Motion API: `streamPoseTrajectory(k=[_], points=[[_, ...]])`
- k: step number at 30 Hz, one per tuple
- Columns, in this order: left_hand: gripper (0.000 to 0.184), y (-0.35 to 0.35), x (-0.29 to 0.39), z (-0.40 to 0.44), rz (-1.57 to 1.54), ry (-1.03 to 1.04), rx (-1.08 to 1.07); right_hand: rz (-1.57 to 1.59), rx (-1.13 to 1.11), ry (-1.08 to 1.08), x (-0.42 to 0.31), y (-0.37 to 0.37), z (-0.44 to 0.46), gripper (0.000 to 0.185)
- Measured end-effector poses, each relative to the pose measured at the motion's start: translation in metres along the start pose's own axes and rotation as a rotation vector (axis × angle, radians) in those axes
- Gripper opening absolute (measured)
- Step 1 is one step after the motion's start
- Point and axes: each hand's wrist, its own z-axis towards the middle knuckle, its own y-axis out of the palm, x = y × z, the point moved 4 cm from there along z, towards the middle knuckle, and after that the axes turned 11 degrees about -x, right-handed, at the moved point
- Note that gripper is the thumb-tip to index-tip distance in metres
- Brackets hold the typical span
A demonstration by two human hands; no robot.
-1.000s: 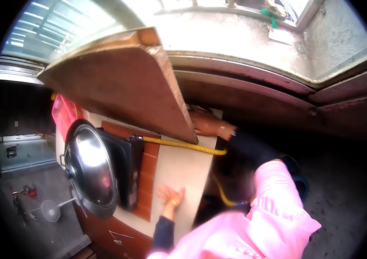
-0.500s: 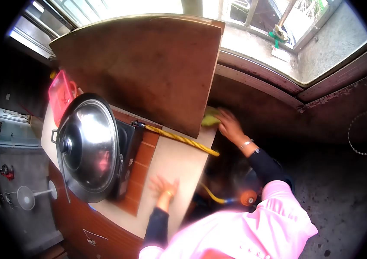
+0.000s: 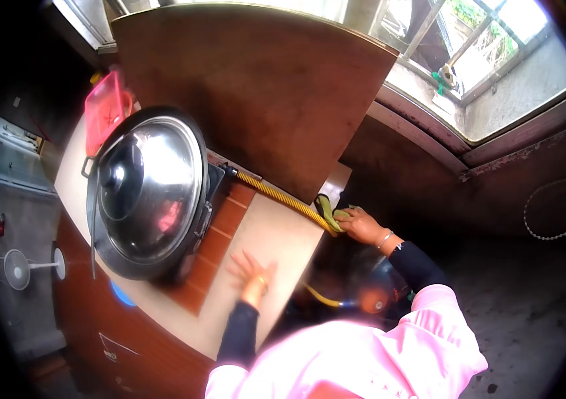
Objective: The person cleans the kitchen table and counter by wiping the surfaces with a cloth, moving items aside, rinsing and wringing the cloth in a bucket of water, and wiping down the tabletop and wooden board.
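Observation:
My right hand (image 3: 365,227) grips a yellow-green cloth (image 3: 329,214) at the right edge of the white tabletop (image 3: 276,229). The cloth sits against the yellow corrugated gas hose (image 3: 286,200), by the lower corner of the brown upright board (image 3: 250,86). With fingers spread, my left hand (image 3: 252,271) rests over the tabletop near its front; it is slightly blurred and holds nothing. To its left stands a large wok (image 3: 146,267) under a shiny domed lid (image 3: 163,159), on a dark stove (image 3: 214,183).
A pink plastic basket (image 3: 105,113) stands behind the wok. Below the table's right edge is a gas cylinder (image 3: 363,266) with an orange-red top, partly in shadow. A white fan (image 3: 17,269) is at far left. A barred window (image 3: 456,46) lies beyond the board.
My right hand has drawn the cloth back toward me, from beside the board's edge to the hose. My left hand stays spread over the tabletop. The camera view has shifted.

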Motion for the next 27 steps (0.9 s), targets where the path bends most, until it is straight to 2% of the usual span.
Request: streamPoseTrajectory(k=[2,4,5,6,8,10,12,14,15,17,18,20,21,22,24,26,27], points=[[0.111,0.001,-0.002,0.001,-0.016,0.021,0.027,0.045,-0.034,-0.015,-0.005,-0.002,-0.005,0.025],[0.111,0.000,-0.003,0.002,-0.019,0.019,0.010,0.274,-0.007,0.067,-0.015,-0.021,0.001,0.027],[0.111,-0.001,-0.002,0.003,-0.014,0.023,-0.008,0.462,-0.055,0.105,-0.025,-0.035,0.006,0.036],[0.111,-0.002,-0.004,0.002,-0.034,0.018,-0.004,0.664,0.018,0.111,-0.044,-0.058,0.012,0.040],[0.111,-0.003,-0.002,-0.001,-0.031,0.046,0.011,0.438,0.383,-0.027,-0.075,-0.111,0.027,0.044],[0.111,-0.001,-0.002,0.000,-0.051,0.059,0.021,0.032,0.717,-0.056,-0.098,-0.184,0.048,0.040],[0.111,0.002,-0.004,0.006,-0.068,0.073,0.039,-0.358,0.893,0.130,-0.104,-0.237,0.071,0.040],[0.111,0.005,-0.006,0.010,-0.057,0.076,0.053,-0.609,0.895,0.321,-0.091,-0.267,0.109,0.038],[0.111,0.004,-0.005,0.009,-0.067,0.076,0.063,-0.754,0.806,0.401,-0.080,-0.259,0.131,0.038],[0.111,0.003,-0.005,0.006,-0.066,0.069,0.052,-0.914,0.475,0.297,-0.058,-0.203,0.166,0.046],[0.111,0.002,-0.006,0.002,-0.072,0.077,0.059,-1.139,0.325,0.262,-0.061,-0.166,0.171,0.050],[0.111,-0.001,-0.005,-0.004,-0.102,0.091,0.042,-1.047,0.001,0.044,-0.032,-0.065,0.179,0.051],[0.110,0.002,-0.005,-0.002,-0.103,0.096,0.068,-1.067,-0.102,-0.166,-0.027,-0.037,0.168,0.053],[0.110,-0.002,-0.007,-0.006,-0.120,0.104,0.071,-1.084,-0.104,-0.172,-0.023,-0.043,0.168,0.053],[0.109,-0.006,-0.006,-0.014,-0.126,0.115,0.050,-0.499,0.177,-0.058,-0.010,-0.076,0.175,0.057],[0.108,-0.005,-0.007,-0.013,-0.123,0.112,0.037,-0.725,0.534,0.115,-0.040,-0.195,0.179,0.058],[0.108,-0.005,-0.006,-0.012,-0.109,0.105,0.038,-1.021,0.776,0.170,-0.070,-0.261,0.177,0.047]])
